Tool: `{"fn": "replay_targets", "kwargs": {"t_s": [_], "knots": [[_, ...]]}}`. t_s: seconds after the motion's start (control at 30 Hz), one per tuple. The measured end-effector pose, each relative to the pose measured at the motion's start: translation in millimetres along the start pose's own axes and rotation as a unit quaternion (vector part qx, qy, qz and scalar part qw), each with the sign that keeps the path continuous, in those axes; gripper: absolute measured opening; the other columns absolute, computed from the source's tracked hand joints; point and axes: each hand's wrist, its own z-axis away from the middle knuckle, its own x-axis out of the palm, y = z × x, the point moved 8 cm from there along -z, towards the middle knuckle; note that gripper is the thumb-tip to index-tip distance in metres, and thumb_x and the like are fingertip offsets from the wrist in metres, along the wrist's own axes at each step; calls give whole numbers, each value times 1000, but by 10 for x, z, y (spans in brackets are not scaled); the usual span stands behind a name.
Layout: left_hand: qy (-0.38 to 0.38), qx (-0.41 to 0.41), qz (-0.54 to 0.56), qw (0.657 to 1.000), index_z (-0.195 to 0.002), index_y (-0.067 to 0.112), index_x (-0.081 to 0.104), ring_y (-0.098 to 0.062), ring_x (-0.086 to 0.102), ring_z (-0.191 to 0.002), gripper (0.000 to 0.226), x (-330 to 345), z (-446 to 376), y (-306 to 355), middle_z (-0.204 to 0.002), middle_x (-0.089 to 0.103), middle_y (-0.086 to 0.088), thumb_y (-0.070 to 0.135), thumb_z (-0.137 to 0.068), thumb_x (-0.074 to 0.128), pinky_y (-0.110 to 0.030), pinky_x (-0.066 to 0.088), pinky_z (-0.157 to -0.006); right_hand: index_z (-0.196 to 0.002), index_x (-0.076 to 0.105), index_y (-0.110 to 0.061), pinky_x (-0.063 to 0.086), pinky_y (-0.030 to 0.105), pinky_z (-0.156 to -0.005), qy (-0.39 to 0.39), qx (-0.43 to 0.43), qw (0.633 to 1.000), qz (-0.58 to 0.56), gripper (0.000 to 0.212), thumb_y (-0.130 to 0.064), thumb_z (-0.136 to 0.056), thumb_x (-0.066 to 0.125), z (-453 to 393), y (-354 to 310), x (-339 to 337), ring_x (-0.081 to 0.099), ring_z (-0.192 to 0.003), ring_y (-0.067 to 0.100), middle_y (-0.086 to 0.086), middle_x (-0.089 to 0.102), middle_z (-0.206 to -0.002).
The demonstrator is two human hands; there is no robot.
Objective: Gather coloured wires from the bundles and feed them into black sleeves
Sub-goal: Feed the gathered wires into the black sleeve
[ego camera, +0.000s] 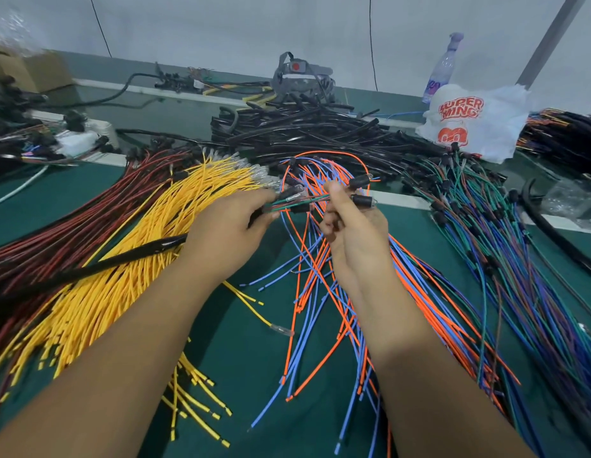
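Left hand [226, 228] grip pinching black sleeve [122, 259] and wire ends, right hand [357, 226] grip pinching green and red wires [304, 200], yellow bundle [129, 259] at desk's [248, 342] left side

a dark green desk [241, 352] carries fanned bundles of wires: dark red wires [56, 233] at the left edge, yellow wires [99, 292] beside them, orange and blue wires [324, 325] in the middle, green, blue and purple wires [505, 259] to the right. a heap of black sleeves [307, 133] lies farther back, a white printed plastic bag [469, 123] beside it, a clear bottle [441, 69] behind the bag
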Motion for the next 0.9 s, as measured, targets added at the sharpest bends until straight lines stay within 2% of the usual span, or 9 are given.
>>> {"fn": "replay_targets", "kwargs": {"t_s": [0.1,0.17,0.23,0.37,0.47,0.57,0.67,0.8,0.9], "knots": [[-32,-33,-7,999,-83,24,55,-23,53,-65,19,23,7,-74,-69,60,3,38,-95,51,-40,45,-57,-73,65,-11,39,14,-45,-22,12,1000,-18,24,1,-91,56,-2,9,17,48,-46,4,-4,54,-54],[-56,-57,14,997,-72,21,49,-23,51,-61,31,58,9,-119,-62,55,0,41,-96,48,-38,41,-55,-71,65,-7,43,16,-48,-39,14,999,-24,30,10,-88,47,-8,0,29,50,-48,8,-1,56,-55],[-66,-81,28,994,-71,20,50,-20,48,-58,34,81,10,-150,-60,50,1,42,-96,47,-34,32,-52,-67,61,-2,46,19,-50,-52,20,997,-46,33,15,-83,37,-15,2,33,53,-51,12,3,59,-57],[-71,-105,18,992,-82,20,59,-16,46,-59,31,103,-1,-181,-61,49,2,44,-97,44,-32,27,-52,-72,58,1,51,23,-57,-109,30,991,-76,30,14,-80,32,14,28,118,58,-60,16,5,62,-67],[-56,-109,49,991,-88,27,61,-12,47,-59,27,90,4,-190,-62,50,5,46,-96,44,-31,29,-52,-83,63,-7,53,23,-66,-145,5,987,-70,17,2,-86,49,48,15,192,61,-66,12,0,67,-75],[-34,-77,58,995,-100,32,60,-12,53,-72,29,39,12,-118,-74,58,8,50,-95,38,-35,39,-60,-83,68,-17,50,23,-64,-78,-57,994,44,11,-8,-88,66,21,-24,113,58,-63,8,-8,67,-71],[-23,-23,-8,999,-122,23,55,-22,53,-92,33,8,-10,-51,-98,58,2,41,-99,39,-40,44,-72,-81,72,-18,48,21,-60,-36,-58,996,52,10,-9,-85,69,10,-34,60,56,-57,7,-5,67,-69],[-22,24,-57,998,-123,17,53,-25,48,-91,30,7,-25,15,-90,43,5,31,-99,40,-42,44,-69,-83,70,-10,48,18,-55,-57,-36,998,20,10,-1,-86,66,57,2,129,56,-53,6,-3,66,-67],[-23,25,-62,997,-121,16,54,-23,47,-92,35,6,-16,59,-89,41,6,37,-97,40,-38,41,-68,-82,68,-7,49,18,-55,-48,-42,998,20,12,2,-87,64,82,-1,140,57,-53,6,-3,66,-64]]}}
